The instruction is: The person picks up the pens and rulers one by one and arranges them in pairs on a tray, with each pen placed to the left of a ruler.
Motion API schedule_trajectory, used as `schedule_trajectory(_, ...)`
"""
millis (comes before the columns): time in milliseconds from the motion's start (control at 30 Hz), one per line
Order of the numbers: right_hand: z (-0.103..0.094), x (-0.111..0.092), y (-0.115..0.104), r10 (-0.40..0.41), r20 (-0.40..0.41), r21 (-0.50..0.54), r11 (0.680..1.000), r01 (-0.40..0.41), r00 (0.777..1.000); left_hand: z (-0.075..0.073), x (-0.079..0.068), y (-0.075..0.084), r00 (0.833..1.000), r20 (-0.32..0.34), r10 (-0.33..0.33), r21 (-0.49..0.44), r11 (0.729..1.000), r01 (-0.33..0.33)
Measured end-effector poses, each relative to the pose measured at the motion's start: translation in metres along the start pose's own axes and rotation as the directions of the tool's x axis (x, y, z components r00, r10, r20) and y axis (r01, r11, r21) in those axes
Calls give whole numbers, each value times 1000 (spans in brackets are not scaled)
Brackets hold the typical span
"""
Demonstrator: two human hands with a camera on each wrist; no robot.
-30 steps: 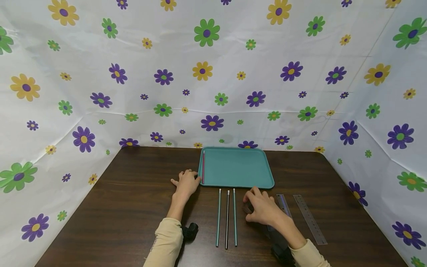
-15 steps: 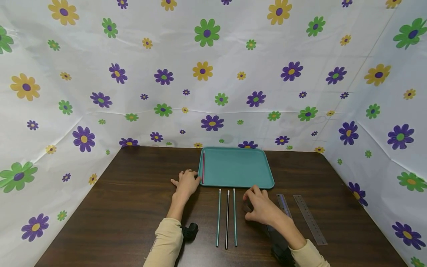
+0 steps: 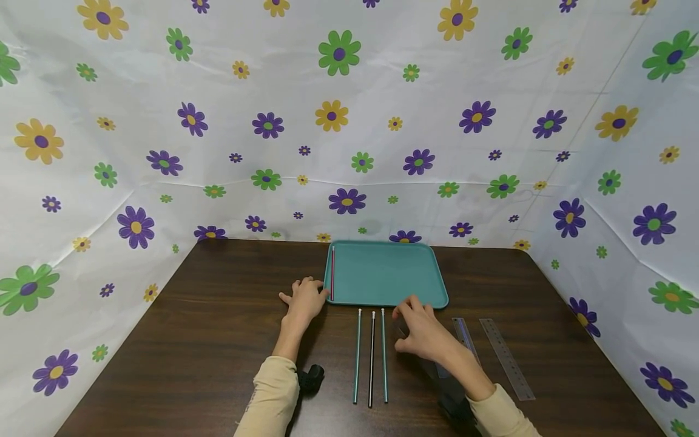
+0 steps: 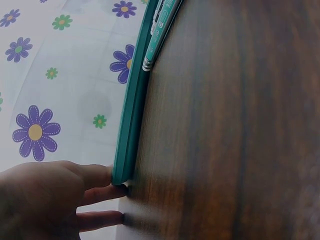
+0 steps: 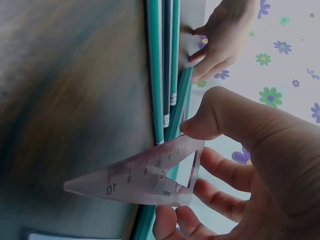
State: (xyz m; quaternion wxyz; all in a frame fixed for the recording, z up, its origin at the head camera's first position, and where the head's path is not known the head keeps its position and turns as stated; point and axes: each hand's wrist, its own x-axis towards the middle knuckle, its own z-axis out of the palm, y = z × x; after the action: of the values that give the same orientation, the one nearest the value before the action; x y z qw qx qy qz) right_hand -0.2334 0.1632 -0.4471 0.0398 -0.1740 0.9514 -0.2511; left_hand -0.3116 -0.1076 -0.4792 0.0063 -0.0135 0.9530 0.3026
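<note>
In the right wrist view, my right hand (image 5: 250,165) pinches a clear triangular set square (image 5: 140,187) between thumb and fingers; its numbers face the camera reversed. In the head view that right hand (image 3: 423,331) hovers at the tray's front edge, right of the pencils, and the set square barely shows. My left hand (image 3: 306,299) touches the front left corner of the teal tray (image 3: 390,273). Close by, its fingertips (image 4: 102,192) lie straight against the tray rim (image 4: 127,135). One red pencil (image 3: 332,273) lies along the tray's left side.
Two teal pencils (image 3: 357,358) and a black pencil (image 3: 372,364) lie side by side in front of the tray. A ruler with a bluish strip (image 3: 465,335) lies partly behind the right forearm, and a clear ruler (image 3: 506,359) further right. Flowered cloth (image 3: 349,152) hangs behind.
My right hand has moved slightly forward and left, toward the tray's front edge, holding the set square. The left hand stays at the tray corner.
</note>
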Motion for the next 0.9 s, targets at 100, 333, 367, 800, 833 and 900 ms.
schedule_trajectory(100, 0, 4, -3, 5, -4, -2, 1000, -5, 1000, 0, 1, 0, 1000, 2, -1, -2, 1000, 1)
schedule_trajectory(333, 0, 17, -9, 10, -10, 8, 1000, -10, 1000, -2, 0, 1, 1000, 1, -9, 0, 1000, 9)
schedule_trajectory(367, 0, 19, -10, 10, -11, 10, 1000, -9, 1000, -2, 0, 1, 1000, 0, -7, 4, 1000, 7)
schedule_trajectory(800, 1, 43, -19, 17, -25, 34, 999, -16, 1000, -1, -2, 1, 1000, -8, 7, -17, 1000, -7)
schedule_trajectory(833, 1, 44, -20, 17, -28, 36, 999, -16, 999, -1, -1, 1, 1000, -11, 9, -18, 1000, -9)
schedule_trajectory(900, 1, 48, -22, 19, -33, 39, 999, -18, 999, 0, -1, 0, 1000, -18, 14, -15, 1000, -14)
